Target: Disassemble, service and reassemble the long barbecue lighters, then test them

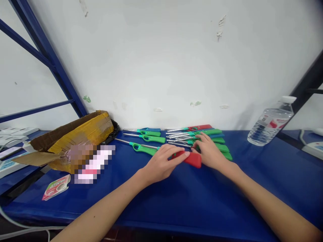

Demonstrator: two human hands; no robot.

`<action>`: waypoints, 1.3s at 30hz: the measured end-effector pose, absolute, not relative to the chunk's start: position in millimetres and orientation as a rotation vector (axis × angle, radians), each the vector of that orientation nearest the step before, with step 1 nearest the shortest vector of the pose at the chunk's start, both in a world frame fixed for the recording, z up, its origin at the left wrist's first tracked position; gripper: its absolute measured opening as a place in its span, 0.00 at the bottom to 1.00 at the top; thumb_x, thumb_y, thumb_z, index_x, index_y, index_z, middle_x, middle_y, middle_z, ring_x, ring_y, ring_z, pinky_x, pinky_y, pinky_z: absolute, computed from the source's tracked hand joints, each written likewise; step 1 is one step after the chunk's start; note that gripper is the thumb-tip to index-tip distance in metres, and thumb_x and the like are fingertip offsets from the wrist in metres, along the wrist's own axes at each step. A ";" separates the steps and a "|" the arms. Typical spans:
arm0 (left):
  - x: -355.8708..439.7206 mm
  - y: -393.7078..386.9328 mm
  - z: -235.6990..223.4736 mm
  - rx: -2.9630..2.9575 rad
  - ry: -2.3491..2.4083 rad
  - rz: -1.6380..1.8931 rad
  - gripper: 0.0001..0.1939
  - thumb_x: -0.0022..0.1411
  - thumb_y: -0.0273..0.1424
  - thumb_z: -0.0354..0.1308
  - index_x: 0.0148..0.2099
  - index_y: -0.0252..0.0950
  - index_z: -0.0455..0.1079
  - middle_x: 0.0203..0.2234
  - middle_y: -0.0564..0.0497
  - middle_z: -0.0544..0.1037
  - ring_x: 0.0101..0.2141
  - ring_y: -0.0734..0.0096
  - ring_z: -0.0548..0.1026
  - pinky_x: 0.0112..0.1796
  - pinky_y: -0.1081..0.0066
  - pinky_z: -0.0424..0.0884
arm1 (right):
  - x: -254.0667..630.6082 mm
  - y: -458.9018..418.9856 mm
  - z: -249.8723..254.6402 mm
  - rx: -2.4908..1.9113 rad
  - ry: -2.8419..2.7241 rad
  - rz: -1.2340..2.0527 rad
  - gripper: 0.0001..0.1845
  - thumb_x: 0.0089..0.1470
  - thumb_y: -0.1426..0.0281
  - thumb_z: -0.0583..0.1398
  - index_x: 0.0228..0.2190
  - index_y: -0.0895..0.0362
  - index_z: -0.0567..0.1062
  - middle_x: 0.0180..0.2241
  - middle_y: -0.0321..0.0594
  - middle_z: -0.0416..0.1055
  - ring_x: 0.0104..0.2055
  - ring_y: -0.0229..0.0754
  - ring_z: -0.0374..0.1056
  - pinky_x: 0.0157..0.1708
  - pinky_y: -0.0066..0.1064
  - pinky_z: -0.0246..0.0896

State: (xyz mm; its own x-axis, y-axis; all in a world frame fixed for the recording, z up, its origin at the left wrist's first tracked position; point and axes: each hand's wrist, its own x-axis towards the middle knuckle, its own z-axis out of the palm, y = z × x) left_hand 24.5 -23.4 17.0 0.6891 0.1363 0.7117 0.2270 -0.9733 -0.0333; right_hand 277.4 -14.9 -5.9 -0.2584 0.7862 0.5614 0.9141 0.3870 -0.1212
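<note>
In my left hand (163, 163) is a red utility lighter (193, 159), its handle pointing right and its metal tube reaching left behind my fingers. My right hand (209, 152) lies over a pile of long lighters at the right, its fingers curled at a green lighter (219, 132) near the trigger area. Part of that grip is hidden by the hand itself. Several green lighters overlap there, and a red lighter (202, 127) lies along the pile's back. Left of the pile, a blue lighter (152, 129) and green lighters (153, 138) lie in a loose row, tubes pointing left.
A torn cardboard box (80, 134) with yellow tape stands at the left, a small printed card (57, 187) in front of it. A tilted-looking water bottle (271, 122) stands at the right. White wall backs the blue table (202, 205); blue frame posts (58, 74) rise beside it.
</note>
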 end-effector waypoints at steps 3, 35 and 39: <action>29.1 -31.1 17.0 -2.802 -0.184 -1.057 0.27 0.68 0.20 0.45 0.66 0.42 0.55 0.54 0.42 0.71 0.53 0.61 0.68 0.52 0.59 0.68 | 280.5 -13.8 8.6 -1.432 -1.981 -0.202 0.10 0.57 0.65 0.55 0.30 0.57 0.73 0.43 0.53 0.72 0.53 0.56 0.65 0.54 0.48 0.59; 8.0 -3.4 13.9 -2.981 -0.982 -0.501 0.28 0.56 0.50 0.64 0.51 0.35 0.70 0.45 0.44 0.75 0.49 0.54 0.69 0.51 0.58 0.65 | 276.5 -17.9 40.6 -0.707 -0.693 1.363 0.09 0.48 0.64 0.69 0.31 0.54 0.77 0.28 0.31 0.72 0.30 0.32 0.67 0.26 0.22 0.66; 7.2 -3.1 13.9 -2.964 -1.043 -0.409 0.27 0.57 0.52 0.62 0.49 0.35 0.71 0.43 0.45 0.74 0.44 0.56 0.71 0.45 0.61 0.67 | 277.1 -18.1 42.1 -0.611 -0.633 1.458 0.03 0.54 0.67 0.63 0.31 0.53 0.75 0.33 0.33 0.73 0.34 0.34 0.69 0.31 0.24 0.68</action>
